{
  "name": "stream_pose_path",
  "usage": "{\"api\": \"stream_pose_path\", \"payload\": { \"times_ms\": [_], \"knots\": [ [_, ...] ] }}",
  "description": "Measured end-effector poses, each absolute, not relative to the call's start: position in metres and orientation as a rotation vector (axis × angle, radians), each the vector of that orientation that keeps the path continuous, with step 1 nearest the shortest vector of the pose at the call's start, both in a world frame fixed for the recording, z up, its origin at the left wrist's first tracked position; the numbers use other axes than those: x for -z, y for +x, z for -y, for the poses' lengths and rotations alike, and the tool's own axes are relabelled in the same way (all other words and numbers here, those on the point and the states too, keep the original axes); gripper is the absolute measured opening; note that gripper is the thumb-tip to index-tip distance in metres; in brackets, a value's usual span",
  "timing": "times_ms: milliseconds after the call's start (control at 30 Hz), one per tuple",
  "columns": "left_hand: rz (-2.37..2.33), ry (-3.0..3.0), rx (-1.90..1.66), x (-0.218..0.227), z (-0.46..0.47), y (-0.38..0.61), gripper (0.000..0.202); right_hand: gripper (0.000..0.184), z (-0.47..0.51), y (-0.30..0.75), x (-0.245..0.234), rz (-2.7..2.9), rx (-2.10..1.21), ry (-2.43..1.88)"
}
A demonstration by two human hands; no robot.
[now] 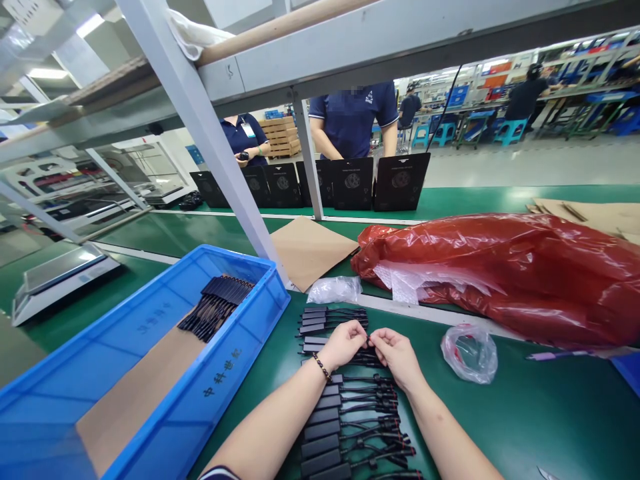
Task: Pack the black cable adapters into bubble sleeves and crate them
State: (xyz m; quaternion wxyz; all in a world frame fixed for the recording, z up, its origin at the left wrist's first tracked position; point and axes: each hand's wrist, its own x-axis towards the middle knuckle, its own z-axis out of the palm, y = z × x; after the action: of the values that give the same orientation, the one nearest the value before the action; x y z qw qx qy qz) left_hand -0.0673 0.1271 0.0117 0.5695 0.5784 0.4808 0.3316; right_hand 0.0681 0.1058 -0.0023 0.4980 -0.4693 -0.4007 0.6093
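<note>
My left hand [344,344] and my right hand [396,353] meet over a row of black cable adapters [350,407] laid side by side on the green table. Both hands have their fingers pinched together on one black adapter cable [369,344] between them. A beaded bracelet sits on my left wrist. More adapters [333,320] lie just beyond my fingers. Another stack of the same black adapters [217,305] rests in the blue bin [165,400] on my left, on a sheet of brown cardboard.
A large red plastic bag [505,273] lies at the right, a small clear bag [470,352] beside my right hand, another clear bag [335,289] ahead. A scale [63,272] sits far left. Black boxes [360,181] line the conveyor, where two people stand.
</note>
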Motion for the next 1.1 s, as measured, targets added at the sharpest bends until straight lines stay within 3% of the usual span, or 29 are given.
{"api": "stream_pose_path", "payload": {
  "times_ms": [233, 767, 967, 1100],
  "knots": [
    [-1.156, 1.405, -0.760, -0.008, -0.127, -0.070, 0.023, 0.035, -0.106, 0.070, 0.004, 1.032, -1.475, -1.134],
    [-1.119, 1.387, -0.744, -0.014, -0.128, -0.069, 0.015, 0.023, -0.123, 0.091, 0.014, 0.575, -1.592, -0.894],
    [-1.190, 1.541, -0.790, -0.012, -0.126, -0.065, 0.010, 0.048, -0.130, 0.100, 0.024, 0.424, -1.646, -0.794],
    [-1.293, 1.722, -0.771, -0.021, -0.124, -0.069, 0.015, 0.034, -0.132, 0.101, 0.029, 0.354, -1.624, -0.862]
  ]
}}
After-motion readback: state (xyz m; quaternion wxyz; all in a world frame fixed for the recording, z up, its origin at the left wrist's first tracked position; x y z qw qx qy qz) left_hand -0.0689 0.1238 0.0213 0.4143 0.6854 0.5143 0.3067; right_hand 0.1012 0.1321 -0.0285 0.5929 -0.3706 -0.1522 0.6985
